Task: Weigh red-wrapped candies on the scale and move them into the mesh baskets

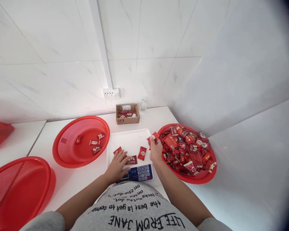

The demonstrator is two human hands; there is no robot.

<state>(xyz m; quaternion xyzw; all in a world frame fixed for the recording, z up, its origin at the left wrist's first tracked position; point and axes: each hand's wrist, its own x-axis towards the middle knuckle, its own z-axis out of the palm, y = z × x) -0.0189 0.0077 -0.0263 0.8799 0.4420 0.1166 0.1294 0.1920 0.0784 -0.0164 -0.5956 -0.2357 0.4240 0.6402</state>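
Observation:
My right hand (155,149) pinches a red wrapped candy (154,136) over the right edge of the white scale tray (132,137), beside a red basket heaped with wrapped candies. My left hand (118,165) lies with fingers stretched over the tray's front left part. Around its fingertips are a small red packet (117,150) and a dark red packet (132,159), both partly covered. Between the hands, another red packet (142,153) lies flat on the tray. The scale's blue keypad (141,173) shows in front of the tray.
The heaped red basket (213,154) stands at the right. Another red basket (73,128) at the left holds several candies; a further basket (47,179) is nearer me. A cardboard box (128,120) of packets and a clear plastic bottle (143,104) stand by the wall.

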